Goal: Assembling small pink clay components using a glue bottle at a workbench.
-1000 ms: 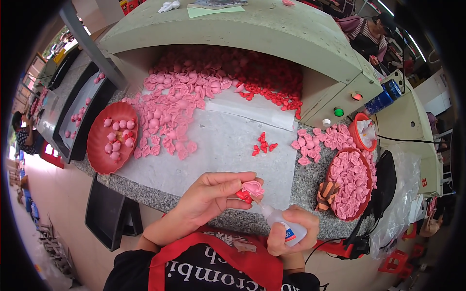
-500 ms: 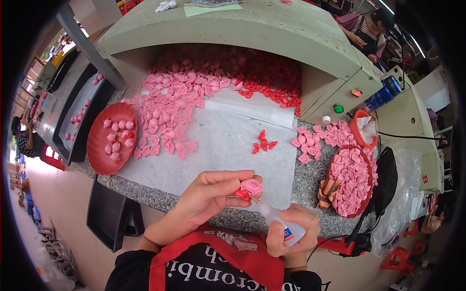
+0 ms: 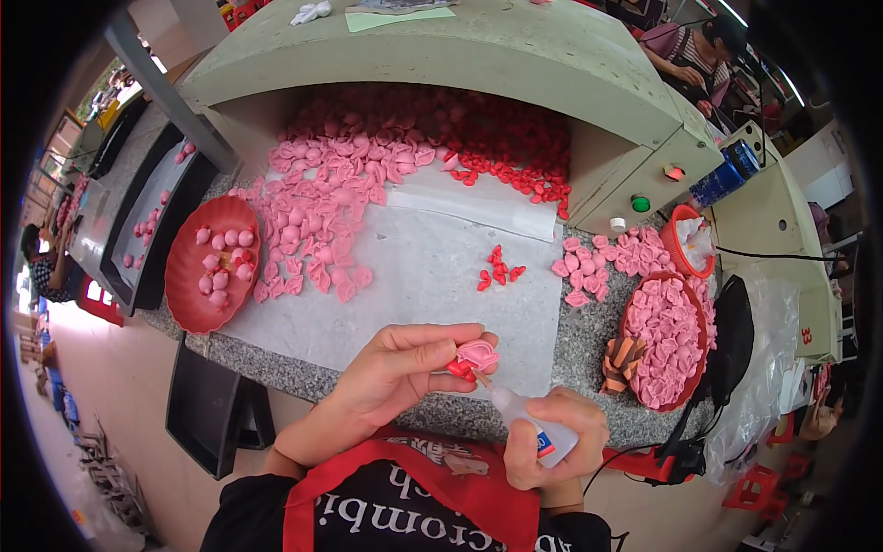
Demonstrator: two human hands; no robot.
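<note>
Between the thumb and fingers of my left hand (image 3: 391, 368) is a small pink petal-like piece (image 3: 479, 352), with a glossy red piece (image 3: 459, 368) against its lower side. My right hand (image 3: 563, 436) is wrapped round a translucent squeeze bottle (image 3: 518, 408) with a coloured label, tilted up to the left. The bottle's thin nozzle tip meets the red and pink pieces, or lies very close; I cannot tell whether it touches. Just beyond my hands, several loose red pieces (image 3: 499, 273) lie on the white sheet (image 3: 423, 267).
Pink pieces (image 3: 317, 221) and red pieces (image 3: 543, 175) spread out from under a pale metal housing (image 3: 441, 55). A red dish (image 3: 189, 304) stands left. To the right are a heaped bowl of pink pieces (image 3: 664, 340), a striped clip (image 3: 623, 364) and a small red basket (image 3: 679, 256).
The bottle has shifted slightly up and left, bringing its nozzle tip in against the red and pink pieces. My left hand has stayed almost still.
</note>
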